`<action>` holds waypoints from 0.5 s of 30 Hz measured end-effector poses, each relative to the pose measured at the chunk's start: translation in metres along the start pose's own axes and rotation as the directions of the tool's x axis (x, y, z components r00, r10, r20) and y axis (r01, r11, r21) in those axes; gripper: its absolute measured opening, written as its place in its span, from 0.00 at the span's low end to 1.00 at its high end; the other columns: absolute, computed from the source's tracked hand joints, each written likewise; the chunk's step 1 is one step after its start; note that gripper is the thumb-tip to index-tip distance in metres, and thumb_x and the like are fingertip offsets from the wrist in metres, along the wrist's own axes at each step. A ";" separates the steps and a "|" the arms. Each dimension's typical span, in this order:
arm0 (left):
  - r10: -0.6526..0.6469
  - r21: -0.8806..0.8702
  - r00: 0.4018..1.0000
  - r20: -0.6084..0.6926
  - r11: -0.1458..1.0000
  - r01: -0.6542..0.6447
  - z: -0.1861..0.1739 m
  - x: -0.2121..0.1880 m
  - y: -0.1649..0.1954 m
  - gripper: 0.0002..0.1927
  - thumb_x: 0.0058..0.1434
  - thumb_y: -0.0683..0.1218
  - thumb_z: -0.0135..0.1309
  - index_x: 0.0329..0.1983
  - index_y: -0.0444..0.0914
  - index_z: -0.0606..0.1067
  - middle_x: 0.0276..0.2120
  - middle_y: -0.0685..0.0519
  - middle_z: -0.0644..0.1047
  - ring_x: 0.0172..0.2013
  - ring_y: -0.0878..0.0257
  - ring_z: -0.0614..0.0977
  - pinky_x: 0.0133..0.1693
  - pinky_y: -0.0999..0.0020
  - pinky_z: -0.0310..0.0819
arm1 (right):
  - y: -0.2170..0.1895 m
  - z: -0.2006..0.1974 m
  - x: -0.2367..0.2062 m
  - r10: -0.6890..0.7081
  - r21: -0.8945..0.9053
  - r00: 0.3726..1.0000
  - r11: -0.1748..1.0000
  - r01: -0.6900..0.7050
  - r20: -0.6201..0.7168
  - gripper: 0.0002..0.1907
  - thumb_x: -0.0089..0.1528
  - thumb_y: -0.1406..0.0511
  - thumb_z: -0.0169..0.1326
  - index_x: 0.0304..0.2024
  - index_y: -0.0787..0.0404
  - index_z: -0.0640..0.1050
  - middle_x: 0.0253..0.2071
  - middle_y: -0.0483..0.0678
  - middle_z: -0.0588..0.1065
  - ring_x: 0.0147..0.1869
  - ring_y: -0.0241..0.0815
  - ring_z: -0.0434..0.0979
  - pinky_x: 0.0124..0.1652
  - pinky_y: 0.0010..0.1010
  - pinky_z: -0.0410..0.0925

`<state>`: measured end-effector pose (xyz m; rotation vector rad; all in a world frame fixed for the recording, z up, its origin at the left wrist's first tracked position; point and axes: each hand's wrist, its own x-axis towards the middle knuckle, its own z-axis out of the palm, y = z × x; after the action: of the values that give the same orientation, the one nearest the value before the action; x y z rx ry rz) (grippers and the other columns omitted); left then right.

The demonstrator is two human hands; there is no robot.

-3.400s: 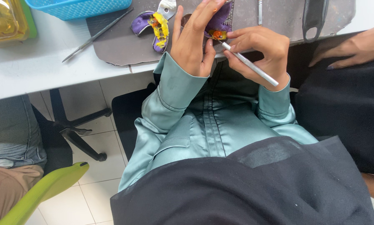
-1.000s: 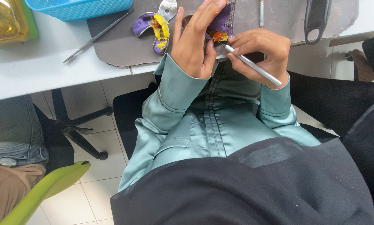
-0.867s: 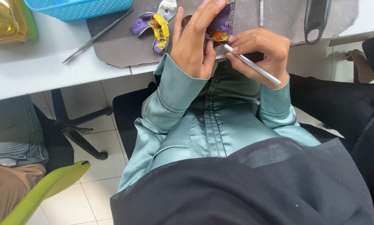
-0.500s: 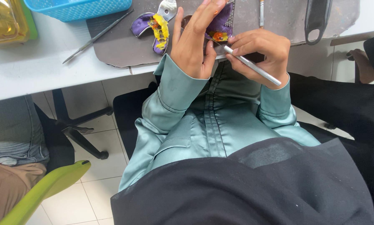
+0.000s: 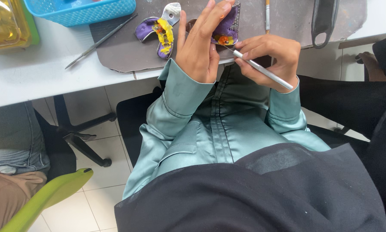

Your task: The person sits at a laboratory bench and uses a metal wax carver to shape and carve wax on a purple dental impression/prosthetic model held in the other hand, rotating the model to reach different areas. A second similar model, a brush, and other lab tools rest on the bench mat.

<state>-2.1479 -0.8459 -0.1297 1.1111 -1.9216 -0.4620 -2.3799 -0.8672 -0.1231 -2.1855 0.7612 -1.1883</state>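
Left hand: left hand [image 5: 197, 45] grips a purple tray [image 5: 226, 28] at the tabletop's near edge.
Right hand: right hand [image 5: 268, 58] pinches a metal tool [image 5: 261, 70], tip touching the tray.

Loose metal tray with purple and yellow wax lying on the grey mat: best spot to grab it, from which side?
Probably grip the second tray by its bare metal handle tab, coming from above at the far end. The tab is clean and points away from the person; the curved body is covered in purple and yellow wax. Left hand lies close beside it.

The left hand [image 5: 197, 47] holds a purple curved tray with orange bits [image 5: 226, 30] at the counter [image 5: 38, 73] edge. The right hand [image 5: 268, 58] pinches a thin silver metal tool [image 5: 261, 70] touching it.
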 end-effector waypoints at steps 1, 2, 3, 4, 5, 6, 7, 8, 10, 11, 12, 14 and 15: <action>0.007 0.016 1.000 0.004 1.000 -0.007 0.000 0.001 0.000 0.37 0.67 0.27 0.45 0.76 0.45 0.55 0.74 0.61 0.63 0.75 0.60 0.60 0.75 0.48 0.42 | -0.001 0.001 0.000 0.006 0.004 1.000 1.000 -0.006 -0.007 0.11 0.61 0.77 0.68 0.39 0.69 0.77 0.40 0.58 0.81 0.50 0.52 0.86 0.48 0.33 0.78; 0.012 0.020 1.000 0.007 1.000 -0.013 0.000 0.001 0.000 0.37 0.67 0.28 0.45 0.76 0.45 0.55 0.74 0.60 0.63 0.75 0.60 0.60 0.75 0.47 0.41 | -0.001 0.001 0.000 0.006 0.002 1.000 1.000 -0.006 -0.008 0.11 0.61 0.77 0.68 0.39 0.68 0.77 0.40 0.57 0.81 0.49 0.52 0.86 0.48 0.33 0.78; 0.018 0.024 1.000 0.009 1.000 -0.018 0.000 0.001 0.000 0.37 0.67 0.28 0.46 0.76 0.45 0.54 0.74 0.60 0.62 0.75 0.60 0.60 0.75 0.47 0.41 | -0.001 0.001 0.000 0.007 0.000 1.000 1.000 -0.007 -0.008 0.11 0.61 0.77 0.68 0.39 0.68 0.77 0.40 0.57 0.81 0.49 0.52 0.86 0.48 0.33 0.78; 0.019 0.015 1.000 0.010 1.000 -0.019 -0.001 0.000 0.000 0.37 0.67 0.29 0.46 0.76 0.44 0.54 0.74 0.60 0.62 0.75 0.59 0.59 0.75 0.46 0.41 | -0.001 0.002 0.000 0.008 -0.002 1.000 1.000 -0.008 -0.009 0.11 0.61 0.77 0.69 0.39 0.68 0.77 0.39 0.57 0.81 0.49 0.52 0.86 0.48 0.33 0.78; 0.023 0.008 1.000 0.011 1.000 -0.023 -0.002 0.001 -0.001 0.37 0.67 0.30 0.48 0.76 0.44 0.54 0.74 0.60 0.63 0.75 0.59 0.59 0.75 0.46 0.41 | -0.001 0.002 0.001 0.007 -0.005 1.000 1.000 -0.007 -0.007 0.11 0.61 0.77 0.68 0.39 0.69 0.77 0.39 0.58 0.81 0.50 0.53 0.86 0.48 0.33 0.78; 0.026 0.002 1.000 0.012 1.000 -0.026 -0.002 0.001 -0.001 0.36 0.68 0.31 0.50 0.76 0.44 0.54 0.73 0.60 0.63 0.75 0.59 0.59 0.75 0.46 0.41 | -0.002 0.001 0.001 0.006 -0.009 1.000 1.000 -0.006 -0.004 0.11 0.60 0.77 0.68 0.38 0.69 0.77 0.39 0.58 0.80 0.51 0.54 0.86 0.47 0.33 0.78; 0.029 -0.002 0.999 0.014 1.000 -0.029 -0.002 0.000 -0.001 0.36 0.69 0.33 0.53 0.76 0.44 0.55 0.73 0.60 0.63 0.75 0.60 0.59 0.75 0.46 0.41 | -0.002 0.000 0.001 0.006 -0.012 1.000 1.000 -0.006 -0.002 0.11 0.60 0.77 0.68 0.38 0.69 0.77 0.39 0.58 0.80 0.52 0.54 0.86 0.47 0.33 0.77; 0.030 -0.003 0.999 0.014 1.000 -0.030 -0.001 0.000 -0.002 0.36 0.70 0.33 0.54 0.76 0.44 0.55 0.73 0.60 0.63 0.75 0.60 0.59 0.75 0.46 0.41 | -0.002 0.000 0.001 0.004 -0.002 1.000 1.000 -0.004 -0.001 0.11 0.60 0.77 0.68 0.38 0.69 0.77 0.39 0.58 0.80 0.51 0.54 0.86 0.48 0.33 0.78; 0.029 -0.001 1.000 0.009 1.000 -0.029 0.001 0.000 -0.003 0.35 0.71 0.34 0.55 0.76 0.45 0.55 0.74 0.61 0.63 0.75 0.61 0.59 0.75 0.46 0.41 | -0.002 0.000 0.002 -0.002 0.020 1.000 1.000 0.002 0.000 0.11 0.61 0.77 0.68 0.39 0.69 0.77 0.40 0.57 0.80 0.49 0.53 0.86 0.49 0.33 0.78; 0.036 -0.001 0.999 0.002 0.999 -0.036 0.002 0.001 -0.004 0.35 0.71 0.33 0.55 0.76 0.44 0.55 0.74 0.61 0.63 0.75 0.61 0.59 0.75 0.45 0.40 | -0.002 -0.001 0.002 -0.012 -0.005 1.000 1.000 0.012 0.002 0.11 0.61 0.77 0.69 0.38 0.69 0.77 0.39 0.57 0.80 0.51 0.54 0.86 0.49 0.34 0.78; 0.042 -0.002 0.999 -0.005 0.999 -0.042 0.003 0.001 -0.005 0.36 0.71 0.33 0.55 0.76 0.44 0.54 0.74 0.60 0.63 0.76 0.61 0.59 0.75 0.44 0.39 | -0.002 -0.002 0.002 -0.022 -0.030 1.000 0.999 0.022 0.004 0.11 0.60 0.77 0.69 0.37 0.69 0.77 0.38 0.57 0.80 0.53 0.56 0.86 0.49 0.35 0.77; 0.060 -0.007 0.998 -0.015 0.998 -0.060 0.004 0.002 -0.006 0.36 0.70 0.31 0.54 0.76 0.44 0.54 0.73 0.60 0.62 0.77 0.61 0.59 0.74 0.42 0.37 | -0.003 -0.002 0.003 -0.034 -0.036 0.999 0.999 0.034 0.006 0.11 0.60 0.77 0.68 0.37 0.69 0.77 0.38 0.56 0.81 0.53 0.56 0.85 0.51 0.37 0.77; 0.066 -0.008 0.998 -0.016 0.998 -0.066 0.005 0.002 -0.007 0.36 0.70 0.31 0.53 0.76 0.44 0.54 0.73 0.60 0.62 0.77 0.61 0.58 0.74 0.41 0.36 | -0.003 -0.002 0.003 -0.035 -0.017 0.999 0.999 0.035 0.005 0.10 0.61 0.77 0.68 0.38 0.69 0.77 0.38 0.56 0.81 0.51 0.53 0.86 0.54 0.39 0.78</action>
<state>-2.1488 -0.8518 -0.1357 1.0397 -1.9347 -0.4229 -2.3801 -0.8678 -0.1185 -2.2227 0.7368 -1.1978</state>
